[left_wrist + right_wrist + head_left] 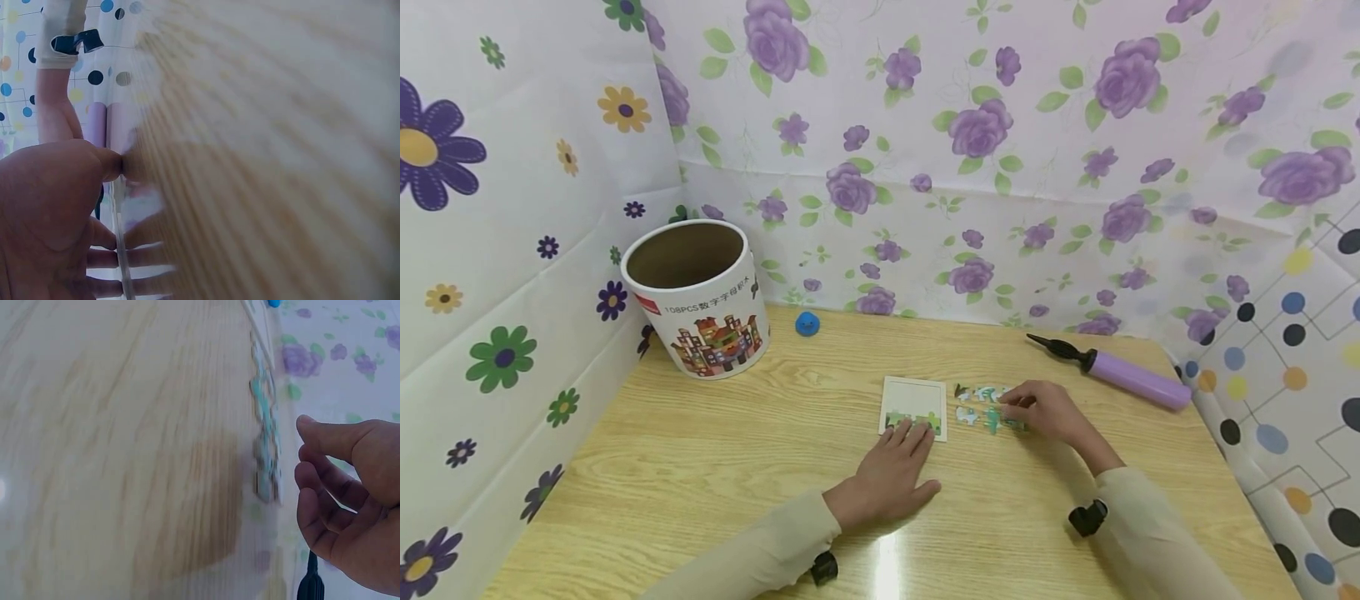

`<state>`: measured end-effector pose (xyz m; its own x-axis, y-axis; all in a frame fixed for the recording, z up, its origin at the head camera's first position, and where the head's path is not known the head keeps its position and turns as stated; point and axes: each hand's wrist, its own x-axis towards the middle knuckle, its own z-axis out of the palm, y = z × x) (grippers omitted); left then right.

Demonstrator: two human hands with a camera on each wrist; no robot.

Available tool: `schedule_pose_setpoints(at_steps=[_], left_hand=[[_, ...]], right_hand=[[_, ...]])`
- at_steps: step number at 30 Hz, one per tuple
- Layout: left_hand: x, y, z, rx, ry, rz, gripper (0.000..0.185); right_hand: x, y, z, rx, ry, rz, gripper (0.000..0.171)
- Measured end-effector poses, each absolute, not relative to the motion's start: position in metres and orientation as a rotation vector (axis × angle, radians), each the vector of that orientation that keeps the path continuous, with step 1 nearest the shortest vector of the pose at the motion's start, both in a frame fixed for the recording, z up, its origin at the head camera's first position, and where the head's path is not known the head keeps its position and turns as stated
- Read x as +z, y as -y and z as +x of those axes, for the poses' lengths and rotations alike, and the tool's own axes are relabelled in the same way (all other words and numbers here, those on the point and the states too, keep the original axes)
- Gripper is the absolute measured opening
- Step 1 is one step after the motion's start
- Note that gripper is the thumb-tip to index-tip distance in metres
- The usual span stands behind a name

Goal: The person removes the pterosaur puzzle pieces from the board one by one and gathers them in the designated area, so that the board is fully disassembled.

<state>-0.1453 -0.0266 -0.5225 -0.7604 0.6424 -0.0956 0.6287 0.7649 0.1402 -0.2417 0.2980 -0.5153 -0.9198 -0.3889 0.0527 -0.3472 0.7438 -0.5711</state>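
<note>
On the wooden surface a small white puzzle board lies flat, a strip of green picture already filled in along its near edge. The left hand lies flat on the surface with its fingers straight and spread, the fingertips resting on the near edge of the board and holding it down; this grip pinches nothing.

Just to the right of the board lie the loose puzzle pieces, a small scatter in white, green and blue that runs left to right in two short rows. The right hand sits at the right end of that scatter, its fingers curled down over the nearest pieces. In the right wrist view the fingers are bent, with the thumb apart from them and nothing clearly between them, so I cannot tell whether the grip has a piece or only touches one.

The relation that matters: the pieces lie between the two hands, touching or just under the right hand, and the board lies to the left of them. The right hand is the nearer to the pieces.

Farther off stand an open cardboard tub at far left, a small blue object by the wall, and a purple hand pump at far right.
</note>
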Motion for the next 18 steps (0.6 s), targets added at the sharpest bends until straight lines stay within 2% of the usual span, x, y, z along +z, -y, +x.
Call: schedule_pose_setpoints(at_steps=[12,18], left_hand=[[-0.522,0.018,-0.14,-0.037,-2.861,1.027,0.071],[-0.522,0.018,-0.14,0.015,-2.832,1.03,0.077]], right_hand=[[-0.503,-0.253,-0.25,-0.993,-2.784,-0.747,0.025],[-0.502,-0.233,-0.257,-1.012,-2.738,-0.811,0.025]])
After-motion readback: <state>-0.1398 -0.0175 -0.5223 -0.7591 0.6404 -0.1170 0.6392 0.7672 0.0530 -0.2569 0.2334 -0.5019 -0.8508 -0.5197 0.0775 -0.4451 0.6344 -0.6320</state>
